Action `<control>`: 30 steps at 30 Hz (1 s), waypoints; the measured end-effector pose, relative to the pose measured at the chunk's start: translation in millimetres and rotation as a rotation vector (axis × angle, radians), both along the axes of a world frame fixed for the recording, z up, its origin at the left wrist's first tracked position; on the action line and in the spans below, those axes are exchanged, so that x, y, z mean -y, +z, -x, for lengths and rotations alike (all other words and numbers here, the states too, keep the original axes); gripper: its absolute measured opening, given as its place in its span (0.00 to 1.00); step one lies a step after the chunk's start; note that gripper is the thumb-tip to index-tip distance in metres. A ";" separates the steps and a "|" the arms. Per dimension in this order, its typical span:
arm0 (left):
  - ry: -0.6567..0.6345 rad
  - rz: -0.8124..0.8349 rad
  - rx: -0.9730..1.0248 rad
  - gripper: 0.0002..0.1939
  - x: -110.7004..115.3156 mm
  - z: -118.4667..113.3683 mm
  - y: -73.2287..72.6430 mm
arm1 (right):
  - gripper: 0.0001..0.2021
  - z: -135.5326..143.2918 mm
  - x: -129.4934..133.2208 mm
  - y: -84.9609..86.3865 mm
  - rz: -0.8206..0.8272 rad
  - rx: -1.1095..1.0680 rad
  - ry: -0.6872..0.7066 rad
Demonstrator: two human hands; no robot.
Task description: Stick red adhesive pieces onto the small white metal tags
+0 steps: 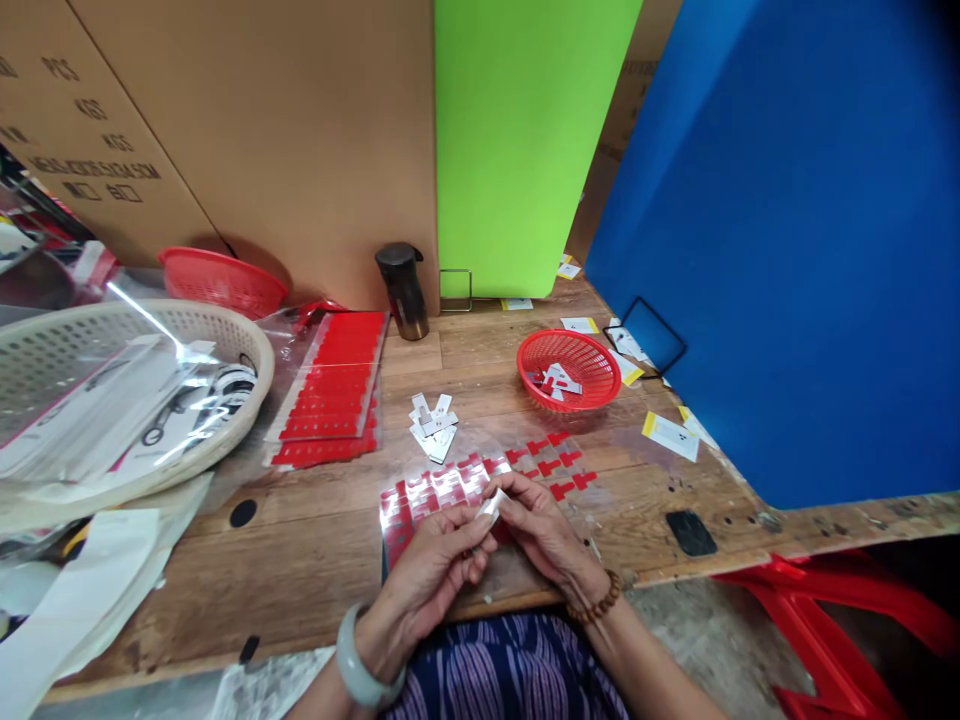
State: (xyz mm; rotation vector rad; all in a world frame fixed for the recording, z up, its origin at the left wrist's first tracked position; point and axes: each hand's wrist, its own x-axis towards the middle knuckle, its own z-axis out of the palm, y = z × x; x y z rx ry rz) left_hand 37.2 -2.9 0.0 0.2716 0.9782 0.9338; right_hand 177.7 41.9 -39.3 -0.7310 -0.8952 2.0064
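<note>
Between the fingertips of both hands is a small silvery metal plate (pixel 491 504). My left hand (pixel 444 555) pinches it from the left, and my right hand (pixel 538 525) grips its other side. Beneath the hands lies a clear sheet of red T-shaped stickers (pixel 466 482), partly hidden by the fingers. Just beyond it, several similar metal plates (pixel 433 425) lie in a loose pile. Farther right, a red plastic basket (pixel 611 385) holds more plates (pixel 559 380), some with red on them.
A stack of red sticker sheets (pixel 337 375) lies left of the pile. A dark tumbler (pixel 403 295) stands at the back. The large cream basket (pixel 259 400) at left holds packaged cards. Green (pixel 525 140) and blue panels (pixel 787 250) stand behind, with a wire bookend (pixel 660 345) near the blue one.
</note>
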 end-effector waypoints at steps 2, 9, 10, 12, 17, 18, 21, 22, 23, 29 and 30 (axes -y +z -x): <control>-0.004 0.006 -0.008 0.15 -0.1 -0.2 -2.9 | 0.11 -2.5 3.0 -1.9 0.007 0.035 0.001; 0.107 -0.080 -0.222 0.15 -8.6 10.7 -17.5 | 0.19 -31.3 -6.3 -0.9 -0.169 0.529 -0.218; 0.125 -0.091 -0.241 0.16 -10.0 12.7 -19.5 | 0.16 -35.2 -8.5 -0.4 -0.227 0.667 -0.289; 0.149 -0.100 -0.260 0.16 -12.5 15.4 -23.5 | 0.10 -39.9 -10.8 -0.2 -0.354 0.886 -0.345; 0.182 -0.117 -0.296 0.16 -18.7 12.8 -32.0 | 0.06 -33.8 -6.4 -4.4 -0.622 1.063 -0.239; 0.180 -0.124 -0.304 0.16 -20.2 11.2 -32.9 | 0.06 -31.4 -4.8 -5.6 -0.654 1.091 -0.221; 0.171 -0.129 -0.343 0.17 -24.4 6.4 -34.2 | 0.05 -26.0 -0.5 -9.6 -0.728 1.146 -0.230; 0.166 -0.128 -0.357 0.17 -25.6 5.1 -34.6 | 0.05 -24.9 0.4 -10.9 -0.752 1.153 -0.247; 0.160 -0.130 -0.366 0.17 -26.7 4.0 -35.1 | 0.04 -24.2 1.0 -11.9 -0.774 1.157 -0.263; 0.122 -0.162 -0.371 0.17 -31.0 -0.1 -43.5 | 0.06 -23.2 -3.0 -10.8 -0.810 1.248 -0.186; 0.120 -0.159 -0.379 0.16 -31.4 -0.6 -44.9 | 0.06 -23.3 -3.4 -10.5 -0.811 1.256 -0.167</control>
